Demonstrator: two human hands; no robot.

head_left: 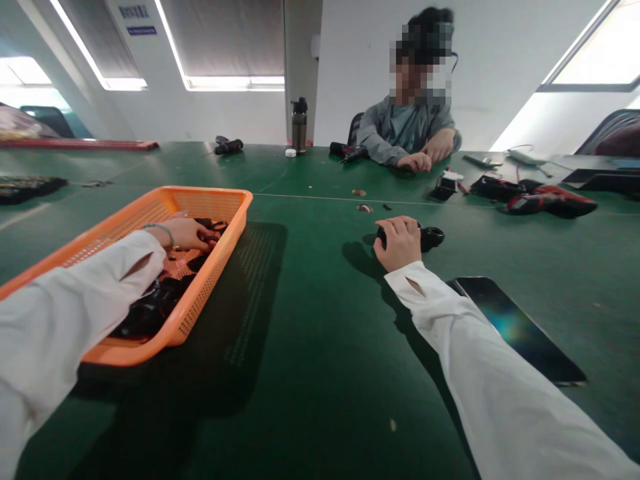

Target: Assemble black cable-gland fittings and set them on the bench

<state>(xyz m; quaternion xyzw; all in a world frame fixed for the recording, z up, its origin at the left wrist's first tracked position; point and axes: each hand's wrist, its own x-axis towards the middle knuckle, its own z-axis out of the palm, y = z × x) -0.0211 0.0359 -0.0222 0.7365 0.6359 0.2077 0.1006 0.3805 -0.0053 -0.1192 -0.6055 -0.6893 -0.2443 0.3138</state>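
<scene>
My left hand [186,233] reaches inside an orange plastic basket [213,290]. Its fingers are curled down among dark parts, and what they grip there is hidden. Black glossy parts [153,310] lie in the near end of this basket, partly under my sleeve. On the green table, my right hand [404,241] is closed over a black rounded part [432,238]. A ring-like end of that part sticks out to the right of my fingers; the remainder is mostly covered by the hand.
A dark phone [520,327] lies beside my right forearm. Across the green table [320,373] sits a person [410,133] with both hands on it. Cordless drills [229,146], a bottle [299,125] and red-black tools [550,200] stand or lie farther back.
</scene>
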